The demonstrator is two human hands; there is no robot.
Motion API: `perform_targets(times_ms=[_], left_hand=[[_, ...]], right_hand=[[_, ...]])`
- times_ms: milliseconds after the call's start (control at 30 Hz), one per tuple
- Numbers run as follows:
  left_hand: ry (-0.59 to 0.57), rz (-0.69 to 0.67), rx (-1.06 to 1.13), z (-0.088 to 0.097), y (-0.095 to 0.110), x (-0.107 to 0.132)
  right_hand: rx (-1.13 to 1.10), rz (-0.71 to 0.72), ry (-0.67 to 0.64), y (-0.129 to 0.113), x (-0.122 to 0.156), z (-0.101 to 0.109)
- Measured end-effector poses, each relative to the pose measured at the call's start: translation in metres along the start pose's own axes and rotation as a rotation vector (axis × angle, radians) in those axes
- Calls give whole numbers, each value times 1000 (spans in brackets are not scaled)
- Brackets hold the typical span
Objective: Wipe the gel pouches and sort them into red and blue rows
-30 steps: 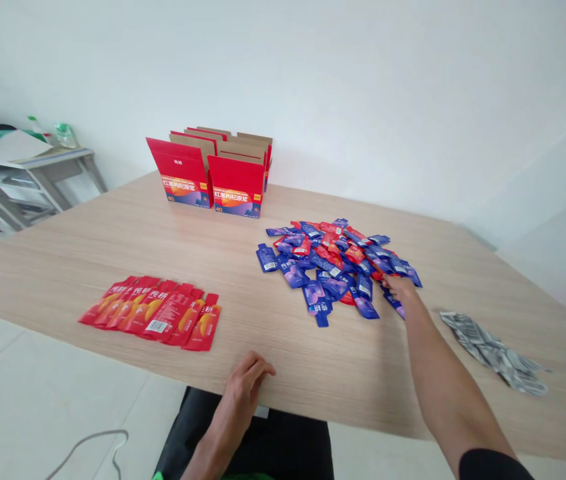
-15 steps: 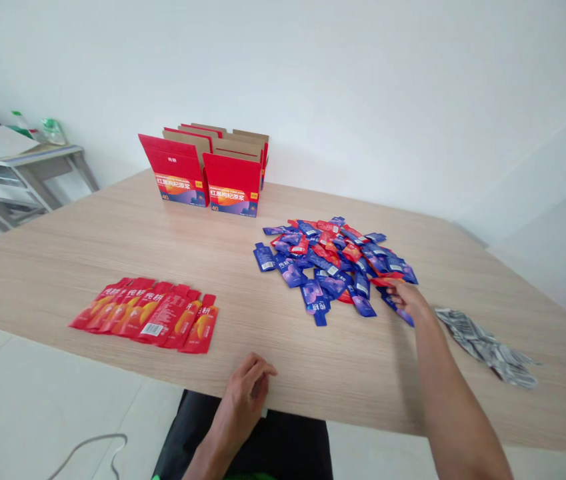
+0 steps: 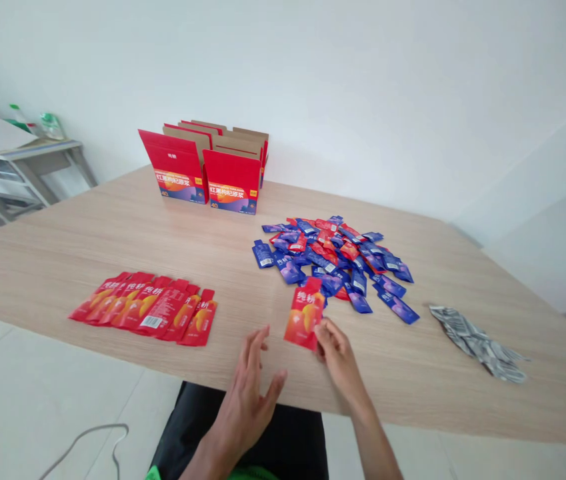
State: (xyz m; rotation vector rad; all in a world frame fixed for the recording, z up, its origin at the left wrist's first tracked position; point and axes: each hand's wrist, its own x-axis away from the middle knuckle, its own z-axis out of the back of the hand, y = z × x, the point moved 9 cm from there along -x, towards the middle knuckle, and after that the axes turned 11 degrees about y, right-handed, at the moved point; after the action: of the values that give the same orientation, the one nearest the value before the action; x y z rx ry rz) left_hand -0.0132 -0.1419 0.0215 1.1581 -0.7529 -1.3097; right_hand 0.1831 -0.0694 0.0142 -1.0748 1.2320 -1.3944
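Observation:
My right hand point(image 3: 333, 347) pinches a red pouch point(image 3: 305, 316) by its lower right corner, holding it up with its printed front toward me. Left of it, my left hand point(image 3: 250, 393) is open above the table's front edge, fingers apart and holding nothing. On the table's left side lies an overlapping row of red pouches point(image 3: 145, 308); one shows its barcode side. Beyond my right hand spreads a mixed pile of blue and red pouches point(image 3: 335, 257). The held pouch hides part of the pile's near edge.
Open red cartons point(image 3: 230, 183) stand at the back, against the white wall. A crumpled grey striped cloth or glove point(image 3: 477, 343) lies at the right. Past the table's left side is a small desk point(image 3: 37, 152) with paper and bottles. A cable point(image 3: 85, 433) runs across the floor.
My right hand has come from the pile's right side to the near middle, bringing a red pouch. My left hand has opened from a loose curl and moved slightly forward.

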Motion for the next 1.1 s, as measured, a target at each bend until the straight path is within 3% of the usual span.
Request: perform_targets(times_ms=[67,167,333,500,567,700,767,867,967,1100], left_hand=[[97,-64,-132,17,9,-1],[167,-16,-187,42,3,-6],[328,179,-109,84,-26,-15],[239,418,128,90,-47,-15],[272,449,124,104,-49,-14],[489,393,-124,166,-47,-21],[610,356,-333,208,-44,-28],[702,353,-579,261,-43,-44],[690,411,-709,296,-53,-61],[601,454,-822,317,-72,-78]], right_hand=[[-44,-10,-122,2,20,-44],[-61,57,-198,-4,38,-86],[-94,128,-227,-15,57,-125],[-161,130,-277,-24,67,-157],[-143,160,-343,-32,68,-170],[-65,206,-359,-36,58,-172],[-51,184,-320,-27,50,-163],[-18,142,-270,-6,40,-148],[-27,90,-215,14,34,-133],[-47,55,-179,23,34,-125]])
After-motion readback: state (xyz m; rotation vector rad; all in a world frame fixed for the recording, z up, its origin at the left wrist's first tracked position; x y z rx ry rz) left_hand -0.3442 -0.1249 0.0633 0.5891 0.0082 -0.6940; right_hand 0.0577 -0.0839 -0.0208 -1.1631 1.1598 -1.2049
